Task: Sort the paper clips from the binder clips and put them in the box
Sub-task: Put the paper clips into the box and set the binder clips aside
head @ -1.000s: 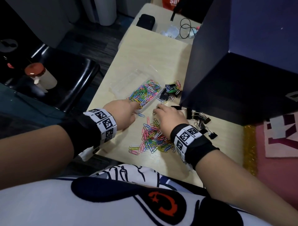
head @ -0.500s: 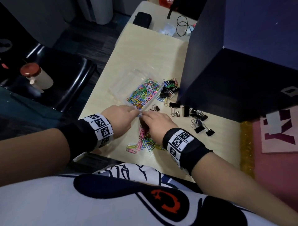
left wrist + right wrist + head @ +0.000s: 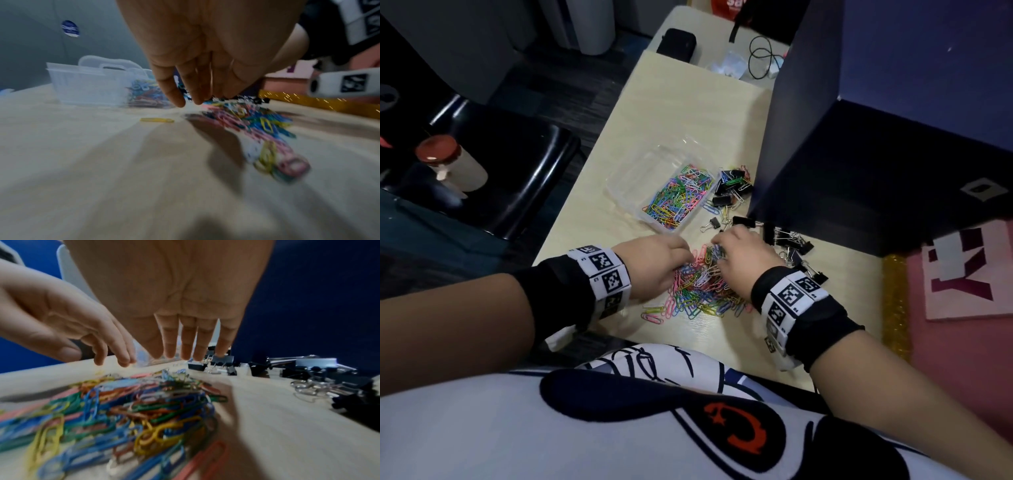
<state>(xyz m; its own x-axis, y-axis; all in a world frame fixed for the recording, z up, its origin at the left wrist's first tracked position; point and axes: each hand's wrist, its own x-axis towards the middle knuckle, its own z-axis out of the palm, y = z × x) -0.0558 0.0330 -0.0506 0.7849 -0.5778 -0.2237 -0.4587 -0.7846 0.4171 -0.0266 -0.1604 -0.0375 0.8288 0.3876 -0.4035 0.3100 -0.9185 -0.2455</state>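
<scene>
A loose pile of coloured paper clips (image 3: 700,291) lies on the pale table near its front edge. Both hands hover over the pile's far side. My left hand (image 3: 678,257) has relaxed fingers (image 3: 174,95) pointing down, and nothing shows in them. My right hand (image 3: 726,246) has straight fingers (image 3: 186,345) reaching down over the clips (image 3: 127,405), also holding nothing. Beyond the hands stands the clear plastic box (image 3: 633,185), its right half filled with paper clips (image 3: 678,195). Black binder clips lie in one group by the box (image 3: 732,185) and another right of my right hand (image 3: 789,240).
A tall dark blue divider (image 3: 859,144) stands on the right, close to the binder clips. A single yellow clip (image 3: 157,120) lies left of the pile. A black chair (image 3: 493,178) with a red-capped bottle (image 3: 448,164) is off the table's left edge.
Both hands drew back from the box's near edge toward me. They now hover with spread fingers over the loose pile.
</scene>
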